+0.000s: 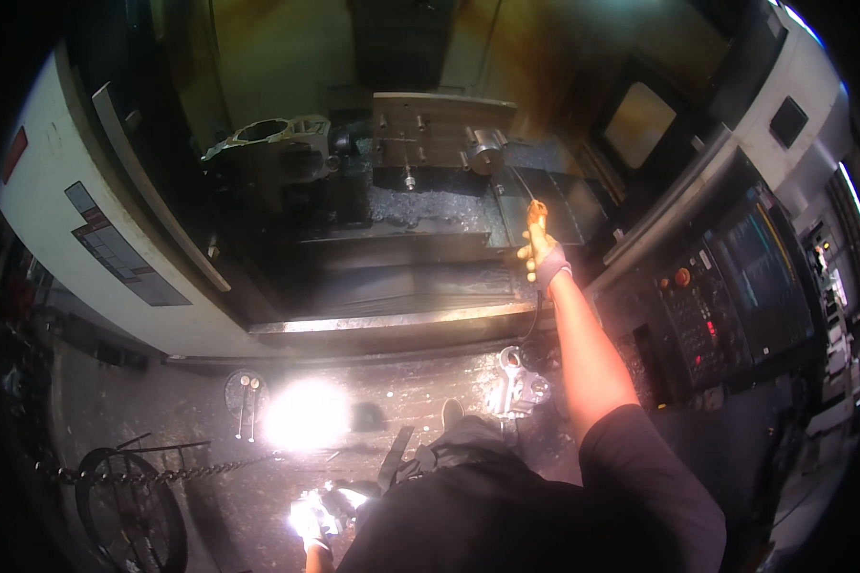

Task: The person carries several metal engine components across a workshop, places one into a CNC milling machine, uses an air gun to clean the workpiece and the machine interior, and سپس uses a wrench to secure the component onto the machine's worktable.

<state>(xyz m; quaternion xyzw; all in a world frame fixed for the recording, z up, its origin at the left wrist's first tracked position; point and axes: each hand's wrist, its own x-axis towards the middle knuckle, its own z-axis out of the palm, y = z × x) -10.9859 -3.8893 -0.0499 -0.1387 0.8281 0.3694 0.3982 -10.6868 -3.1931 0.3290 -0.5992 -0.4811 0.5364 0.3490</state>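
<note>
My right hand (543, 260), in a glove that leaves the fingers bare, reaches into the open machine. Its fingers are wrapped round an orange-handled air blow gun (537, 212) with a long thin nozzle. That nozzle points toward a round metal cylinder (485, 153) on an upright metal fixture plate (440, 132). A dark hose (535, 325) hangs below the wrist. Low at my left side, my left hand (313, 537) is washed out by glare beside a shiny metal piece (327, 506). I cannot tell whether it holds that piece.
Metal chips (430, 207) lie on the machine bed, with a cast metal housing (282, 138) to the left. The machine sill (401, 318) runs across in front. A control panel (726, 296) stands right. On the floor are another casting (516, 387) and a wheel (129, 511) with a chain.
</note>
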